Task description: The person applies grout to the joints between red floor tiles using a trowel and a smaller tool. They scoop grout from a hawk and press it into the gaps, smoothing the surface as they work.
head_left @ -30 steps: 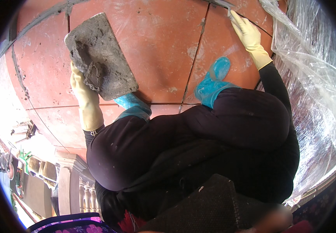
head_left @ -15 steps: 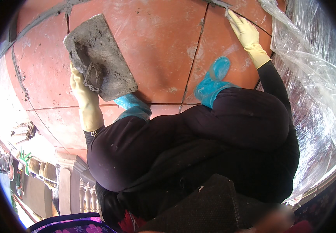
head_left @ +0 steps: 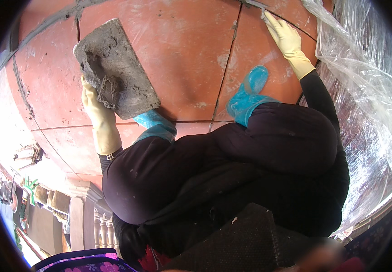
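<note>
My left hand (head_left: 97, 111), in a cream rubber glove, is closed under the left edge of a grey rectangular mortar board (head_left: 135, 75). A lump of wet grey mortar (head_left: 110, 88) lies on the board. At the far right, my right hand (head_left: 285, 38), gloved the same way, grips a narrow metal pointing trowel (head_left: 263, 12). Only a small part of the trowel shows beyond my fingers. It rests at a joint filled with grey mortar (head_left: 250, 3) between red-orange floor tiles (head_left: 182, 54).
My blue boot covers (head_left: 250, 90) stand on the tiles between my hands. Crumpled clear plastic sheeting (head_left: 354, 77) covers the right side. More grey joints (head_left: 46, 25) run at the far left. A pale balustrade (head_left: 82, 213) stands at the lower left.
My right hand and the trowel have shifted very slightly to the left along the joint. The mortar board has barely moved in my left hand.
</note>
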The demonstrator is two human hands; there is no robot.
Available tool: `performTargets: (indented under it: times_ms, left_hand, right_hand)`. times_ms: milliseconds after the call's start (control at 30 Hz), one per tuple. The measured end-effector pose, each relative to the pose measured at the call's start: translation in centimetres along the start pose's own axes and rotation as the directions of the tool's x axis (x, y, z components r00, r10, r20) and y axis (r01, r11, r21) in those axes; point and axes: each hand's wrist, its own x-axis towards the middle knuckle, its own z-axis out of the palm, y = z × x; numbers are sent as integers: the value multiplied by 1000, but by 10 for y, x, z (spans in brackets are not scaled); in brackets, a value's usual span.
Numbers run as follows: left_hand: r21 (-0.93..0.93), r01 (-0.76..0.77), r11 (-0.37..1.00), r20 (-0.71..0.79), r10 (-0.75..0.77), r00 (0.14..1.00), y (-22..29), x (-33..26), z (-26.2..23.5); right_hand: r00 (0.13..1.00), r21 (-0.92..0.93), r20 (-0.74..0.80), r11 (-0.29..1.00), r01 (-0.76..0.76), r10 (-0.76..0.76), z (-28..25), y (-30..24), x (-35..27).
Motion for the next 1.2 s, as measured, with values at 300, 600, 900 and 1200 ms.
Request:
performTargets:
  times_ms: [300,600,900,1200]
  left_hand:
    - [23,7,1000,24,-8,1000,1,0,-1]
    - [14,27,1000,-16,-26,1000,1,1,0]
    - [16,32,999,-26,-31,999,2,0,2]
    - [22,15,1000,10,-16,1000,-1,4,-5]
  right_hand:
    - [990,60,-140,998,29,-20,2,5,2]
    - [1000,-2,-16,1000,-14,14,3,4,1]
    - [1000,-21,-16,1000,-15,15,2,3,0]
    - [986,94,-117,990,-108,119,8,18,-5]
